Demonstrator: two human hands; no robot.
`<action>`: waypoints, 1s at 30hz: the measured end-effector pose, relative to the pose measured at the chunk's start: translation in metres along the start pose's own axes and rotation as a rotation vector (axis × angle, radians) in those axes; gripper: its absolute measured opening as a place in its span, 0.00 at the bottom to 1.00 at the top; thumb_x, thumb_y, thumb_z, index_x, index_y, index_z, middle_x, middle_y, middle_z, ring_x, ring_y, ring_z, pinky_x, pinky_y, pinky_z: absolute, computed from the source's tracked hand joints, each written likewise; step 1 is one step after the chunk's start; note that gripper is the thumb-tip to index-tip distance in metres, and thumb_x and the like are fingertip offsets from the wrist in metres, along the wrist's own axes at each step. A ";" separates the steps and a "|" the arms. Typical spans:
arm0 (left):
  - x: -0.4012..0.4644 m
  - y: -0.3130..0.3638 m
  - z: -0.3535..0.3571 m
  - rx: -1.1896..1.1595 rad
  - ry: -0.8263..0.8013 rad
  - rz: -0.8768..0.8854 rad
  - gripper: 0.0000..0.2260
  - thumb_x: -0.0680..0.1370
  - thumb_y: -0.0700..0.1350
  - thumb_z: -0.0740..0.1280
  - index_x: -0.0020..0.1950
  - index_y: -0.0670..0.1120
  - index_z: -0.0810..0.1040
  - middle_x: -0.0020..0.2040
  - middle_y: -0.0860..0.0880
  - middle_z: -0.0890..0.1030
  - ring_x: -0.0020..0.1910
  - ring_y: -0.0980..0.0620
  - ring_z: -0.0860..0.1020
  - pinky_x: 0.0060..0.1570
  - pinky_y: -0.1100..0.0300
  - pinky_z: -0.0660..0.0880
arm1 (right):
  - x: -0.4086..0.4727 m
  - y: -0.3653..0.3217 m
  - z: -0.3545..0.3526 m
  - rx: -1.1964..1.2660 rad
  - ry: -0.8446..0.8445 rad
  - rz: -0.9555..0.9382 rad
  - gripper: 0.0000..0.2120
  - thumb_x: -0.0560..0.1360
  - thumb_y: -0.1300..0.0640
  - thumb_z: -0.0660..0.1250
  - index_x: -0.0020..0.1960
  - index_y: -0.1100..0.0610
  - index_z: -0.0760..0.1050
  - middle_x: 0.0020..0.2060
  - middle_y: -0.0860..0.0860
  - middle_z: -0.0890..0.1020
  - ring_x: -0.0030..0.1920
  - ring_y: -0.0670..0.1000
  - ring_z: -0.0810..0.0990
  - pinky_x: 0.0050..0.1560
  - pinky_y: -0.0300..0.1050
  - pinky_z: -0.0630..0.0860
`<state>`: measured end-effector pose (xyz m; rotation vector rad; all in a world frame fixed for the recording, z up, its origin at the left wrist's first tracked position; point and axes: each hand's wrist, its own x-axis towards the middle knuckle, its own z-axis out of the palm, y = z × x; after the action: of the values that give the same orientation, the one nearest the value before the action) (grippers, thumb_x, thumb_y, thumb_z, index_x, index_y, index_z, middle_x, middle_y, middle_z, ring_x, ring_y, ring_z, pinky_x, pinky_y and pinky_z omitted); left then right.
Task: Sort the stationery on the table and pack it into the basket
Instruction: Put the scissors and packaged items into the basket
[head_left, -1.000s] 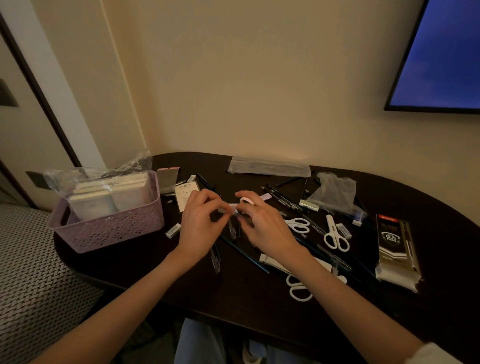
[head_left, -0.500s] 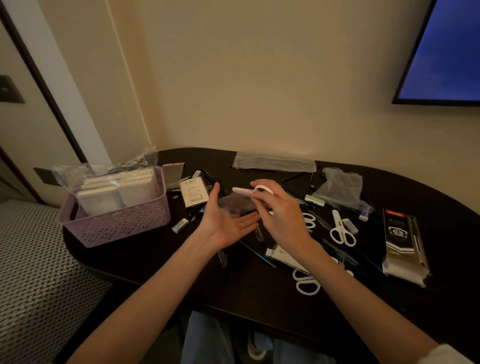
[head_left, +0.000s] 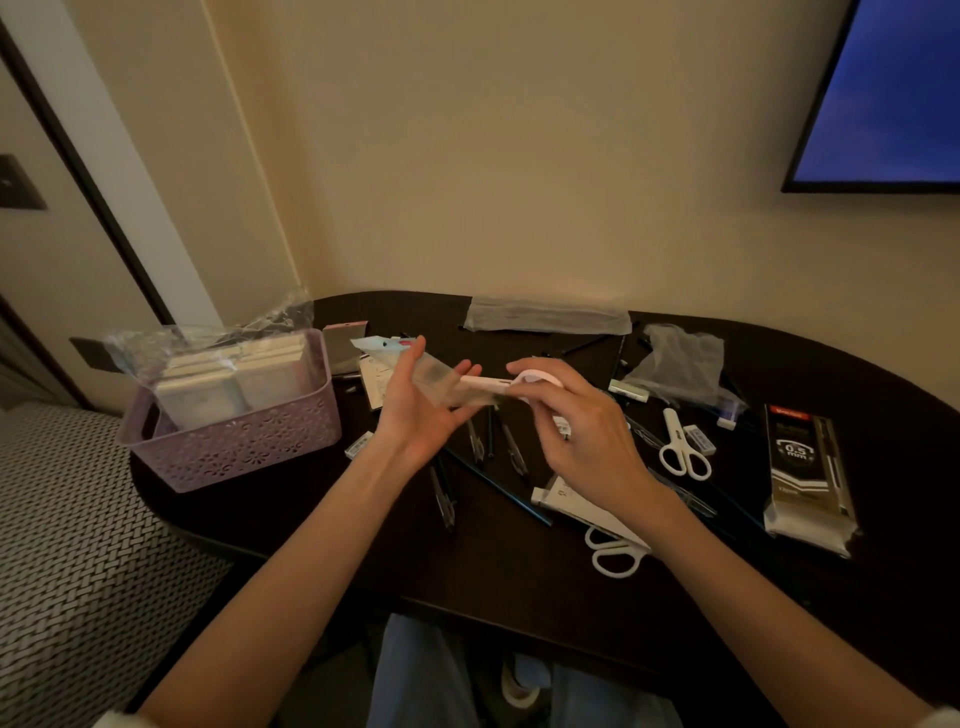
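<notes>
- We count three scissors: one pink pair (head_left: 511, 383) in our right hand (head_left: 587, 436), fingers curled round its handle, and two white pairs (head_left: 680, 451) on the counter (head_left: 519, 571).
- Our left hand (head_left: 421, 410) holds a clear sleeve (head_left: 441, 382), fingers spread.
- One purple basket (head_left: 234, 441) sits at the counter's left edge; bare counter lies nearest us.
</notes>
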<state>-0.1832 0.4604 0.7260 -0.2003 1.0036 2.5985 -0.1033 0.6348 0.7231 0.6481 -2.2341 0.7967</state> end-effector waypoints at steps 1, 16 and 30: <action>0.000 0.001 0.000 0.019 -0.005 0.014 0.34 0.76 0.54 0.67 0.78 0.55 0.54 0.64 0.38 0.75 0.63 0.40 0.76 0.53 0.40 0.77 | 0.000 0.002 -0.001 -0.005 -0.003 -0.008 0.12 0.78 0.65 0.62 0.59 0.58 0.79 0.62 0.50 0.77 0.55 0.49 0.79 0.51 0.48 0.78; 0.004 0.005 0.014 -0.073 0.080 -0.014 0.30 0.77 0.55 0.68 0.73 0.45 0.63 0.59 0.39 0.77 0.57 0.41 0.77 0.51 0.40 0.76 | -0.001 -0.004 -0.013 -0.017 -0.134 -0.162 0.11 0.73 0.68 0.65 0.50 0.59 0.83 0.57 0.51 0.81 0.57 0.49 0.80 0.51 0.50 0.79; 0.004 0.009 0.010 -0.320 0.061 -0.272 0.30 0.75 0.53 0.68 0.68 0.39 0.61 0.61 0.37 0.75 0.62 0.34 0.73 0.61 0.35 0.68 | 0.000 -0.007 -0.015 -0.192 -0.179 -0.339 0.11 0.65 0.69 0.74 0.43 0.57 0.84 0.53 0.51 0.84 0.51 0.50 0.82 0.50 0.45 0.76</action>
<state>-0.1908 0.4623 0.7383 -0.4638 0.5285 2.4945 -0.0930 0.6406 0.7348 1.0006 -2.2365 0.3624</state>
